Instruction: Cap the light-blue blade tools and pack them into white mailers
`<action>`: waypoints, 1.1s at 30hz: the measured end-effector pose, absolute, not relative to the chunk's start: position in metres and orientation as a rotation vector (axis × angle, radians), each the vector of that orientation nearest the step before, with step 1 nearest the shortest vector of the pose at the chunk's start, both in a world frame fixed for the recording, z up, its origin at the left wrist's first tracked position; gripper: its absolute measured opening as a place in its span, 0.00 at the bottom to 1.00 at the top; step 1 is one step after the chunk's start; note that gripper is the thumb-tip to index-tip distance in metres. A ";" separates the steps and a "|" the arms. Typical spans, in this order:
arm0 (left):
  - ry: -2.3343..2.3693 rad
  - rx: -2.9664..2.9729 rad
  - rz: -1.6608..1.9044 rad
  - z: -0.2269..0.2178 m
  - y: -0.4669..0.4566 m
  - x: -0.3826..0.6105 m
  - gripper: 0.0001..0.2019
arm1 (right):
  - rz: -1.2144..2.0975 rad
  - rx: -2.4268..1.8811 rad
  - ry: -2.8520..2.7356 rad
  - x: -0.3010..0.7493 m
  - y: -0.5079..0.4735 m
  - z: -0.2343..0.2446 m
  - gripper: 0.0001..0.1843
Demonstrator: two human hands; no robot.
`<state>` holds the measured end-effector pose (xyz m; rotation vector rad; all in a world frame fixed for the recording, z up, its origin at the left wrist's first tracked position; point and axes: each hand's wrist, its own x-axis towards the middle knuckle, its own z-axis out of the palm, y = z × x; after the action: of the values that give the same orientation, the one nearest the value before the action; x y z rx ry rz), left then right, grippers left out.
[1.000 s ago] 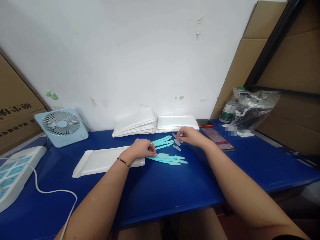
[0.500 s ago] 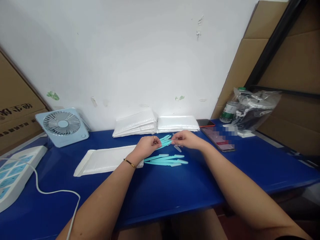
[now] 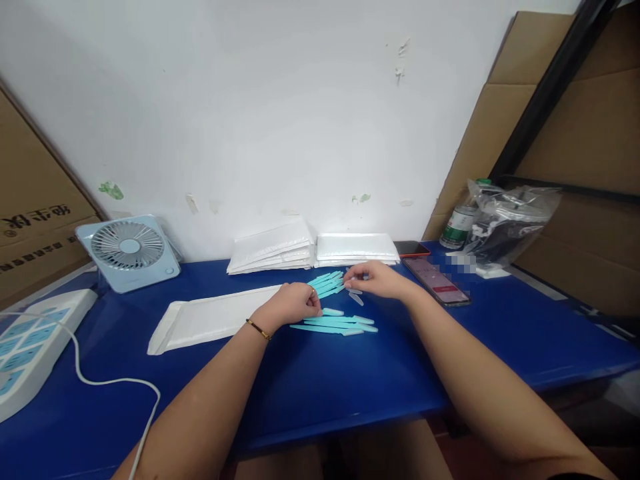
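Several slim light-blue plastic sticks lie on the blue table [image 3: 325, 380] in two groups: a near group [image 3: 345, 325] with clear caps on, and a far group [image 3: 327, 283] without caps. My left hand [image 3: 290, 305], fingers curled, rests at the left end of the near group, pinching one stick. My right hand [image 3: 374, 279] is beside the far group, fingertips pinched over small clear caps [image 3: 356, 297]; what it holds is too small to name. A flat white padded envelope [image 3: 210, 319] lies under my left wrist.
Two stacks of white padded envelopes [image 3: 310, 248] sit against the wall. A small blue fan [image 3: 129, 250] and a white power strip [image 3: 30, 347] with its cable are at left. Two phones [image 3: 436, 280], a bottle [image 3: 457, 225] and a plastic bag [image 3: 505, 223] are at right.
My left hand moved from the far group back down to the near group, laying a stick there. My right hand stayed near the loose caps, shifting slightly.
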<state>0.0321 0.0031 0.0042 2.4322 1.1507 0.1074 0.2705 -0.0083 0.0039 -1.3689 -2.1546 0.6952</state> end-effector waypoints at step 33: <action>1.401 2.549 0.472 0.001 0.017 0.033 0.15 | 0.672 -1.511 -1.990 0.298 0.010 -0.010 0.20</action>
<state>0.0333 0.0166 0.0007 2.5489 1.4013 0.4722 0.2980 0.0103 -0.0102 -1.5108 -1.9902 0.6715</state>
